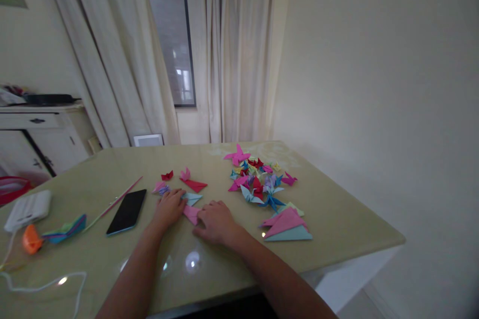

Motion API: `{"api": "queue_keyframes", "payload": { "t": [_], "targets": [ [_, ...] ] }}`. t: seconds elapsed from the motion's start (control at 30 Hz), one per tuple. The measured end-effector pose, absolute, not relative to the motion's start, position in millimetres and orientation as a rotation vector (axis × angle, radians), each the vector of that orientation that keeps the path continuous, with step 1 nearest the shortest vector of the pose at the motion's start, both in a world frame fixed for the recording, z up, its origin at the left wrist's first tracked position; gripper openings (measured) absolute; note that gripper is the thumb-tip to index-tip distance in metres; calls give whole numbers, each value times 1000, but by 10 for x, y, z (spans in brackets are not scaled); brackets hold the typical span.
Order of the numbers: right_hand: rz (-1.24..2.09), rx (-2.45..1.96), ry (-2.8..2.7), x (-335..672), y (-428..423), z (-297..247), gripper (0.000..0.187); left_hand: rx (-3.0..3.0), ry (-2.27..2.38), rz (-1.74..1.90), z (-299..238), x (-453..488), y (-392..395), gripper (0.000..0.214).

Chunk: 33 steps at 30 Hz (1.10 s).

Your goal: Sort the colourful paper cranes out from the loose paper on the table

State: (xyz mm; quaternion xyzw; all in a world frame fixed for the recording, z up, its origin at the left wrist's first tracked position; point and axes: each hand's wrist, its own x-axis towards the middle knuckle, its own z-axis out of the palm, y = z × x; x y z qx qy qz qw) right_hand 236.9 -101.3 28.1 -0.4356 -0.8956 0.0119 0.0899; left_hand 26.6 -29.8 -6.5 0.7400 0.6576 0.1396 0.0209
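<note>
Head view: a big pale wall (374, 84) is on the right, and long cream curtains (247, 50) hang at the back. In front of me is the shiny table (348, 224). A white cupboard (56, 134) stands far off on the left. Lots of folded paper birds (258, 187), pink, red, blue and yellow, sit in a heap on the right side of the table. My left hand (170, 207) is palm down, with its fingers on one end of the pink paper. My right hand (217, 222) is on the other end, with its fingers bent. I can't tell if my hands pinch it or just press it. Near the heap, on my side, lie some folded papers (288, 224), with a pink one on top. A black phone (127, 212) lies flat to the left of my left hand. The pink paper (191, 214) is on the table, between my two hands. Just behind it is a light blue paper (193, 199). The smallest is a little dark red piece (167, 175), further back.
</note>
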Motion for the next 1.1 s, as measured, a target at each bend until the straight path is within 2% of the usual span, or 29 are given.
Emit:
{"api": "queue_keyframes", "payload": {
  "t": [0.1,0.23,0.27,0.33,0.5,0.6,0.73,0.87,1.0,1.1],
  "targets": [
    [-20,-1255,-2764,2465,-1274,319,45,2285,2056,412,-48,287,-324,44],
    [-6,-1079,-2716,2782,-1754,122,77,2288,2039,413,-2,302,-337,39],
    [-2,-1048,-2693,2881,-1866,49,80,2287,2028,415,8,304,-336,36],
    [4,-1013,-2674,3075,-2048,-88,73,2279,2006,419,19,309,-329,35],
    [37,-920,-2599,3335,-2233,-290,24,2270,1936,453,15,334,-306,33],
    [72,-898,-2522,3335,-2256,-319,9,2270,1863,484,2,354,-308,28],
    [310,-998,-2222,3484,-2295,-206,16,2253,1786,538,-14,374,-323,24],
    [528,-1204,-1883,4056,-2268,117,26,2255,1781,597,12,397,-339,31],
    [638,-1317,-1906,4724,-2099,398,30,2287,1710,750,39,525,-389,43],
    [607,-1434,-1912,5005,-1950,380,31,2309,1527,921,33,713,-468,49]
  ]
}}
